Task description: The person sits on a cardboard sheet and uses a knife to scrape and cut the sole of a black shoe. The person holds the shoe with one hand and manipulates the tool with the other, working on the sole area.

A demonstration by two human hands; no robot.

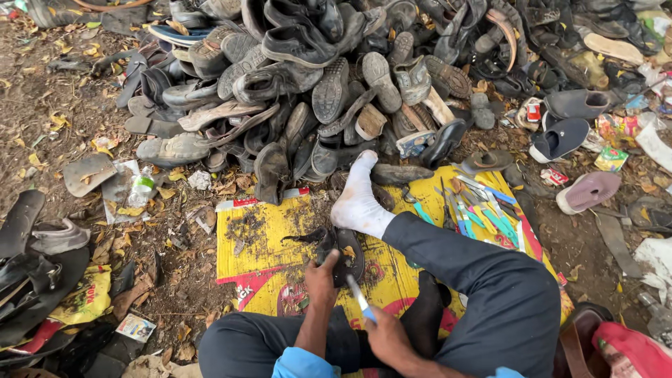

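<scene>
Low in the frame, just left of centre, your left hand [320, 278] presses down on a worn black shoe sole [341, 253], fingers closed over its near edge. The sole lies on a yellow printed sheet [252, 241] spread on the dirt ground, near the heel of your white-socked foot [358, 199]. Your right hand [387, 337], at the bottom centre, has its grip closed around a slim tool with a pale blue handle [361, 299], whose tip points up toward the sole. Your dark trouser leg [483, 280] crosses the sheet from the lower right. To the right of the foot, a cluster of small hand tools with blue and green handles [483, 210] lies on the sheet. Across the upper half of the frame a large heap of old shoes and sandals [315, 77] sits on the ground, with dry leaves around it.
</scene>
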